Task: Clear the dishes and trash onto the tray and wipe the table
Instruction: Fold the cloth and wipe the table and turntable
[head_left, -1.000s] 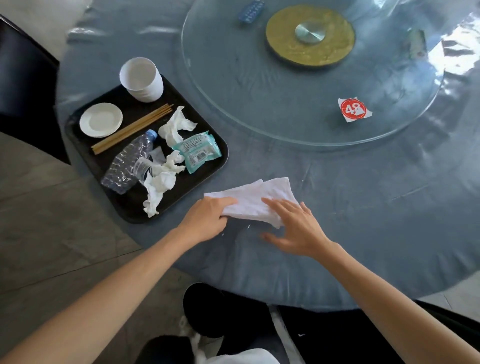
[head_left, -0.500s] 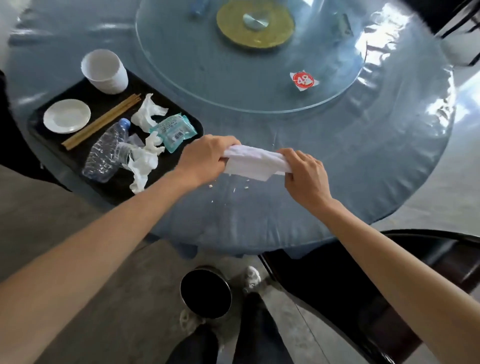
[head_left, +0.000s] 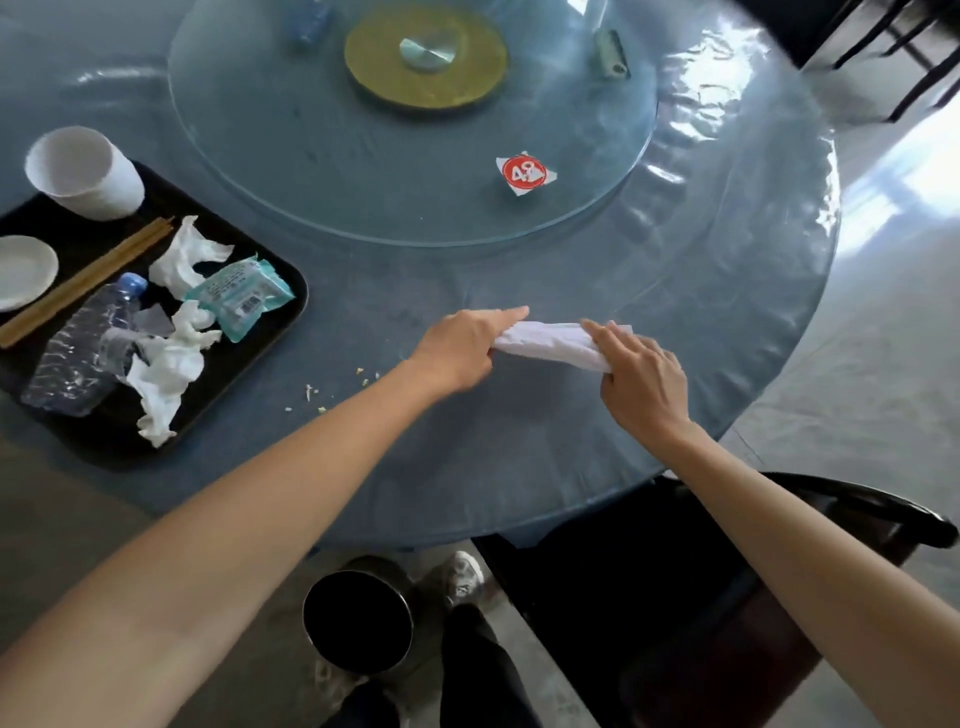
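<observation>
Hands gripping a folded white cloth (head_left: 553, 347) over the round blue plastic-covered table (head_left: 519, 441).
Black rectangular tray (head_left: 244, 358) at the table's left edge holds the dishes and trash; left hand (head_left: 462, 345) and right hand (head_left: 641, 379) each curl their fingers around one cloth end; pale crumbs (head_left: 332, 392) lie between tray and hands.

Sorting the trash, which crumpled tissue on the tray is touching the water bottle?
The bigger crumpled tissue at the tray's near side, lying against the water bottle. The other tissue sits beyond it, by the chopsticks.
</observation>
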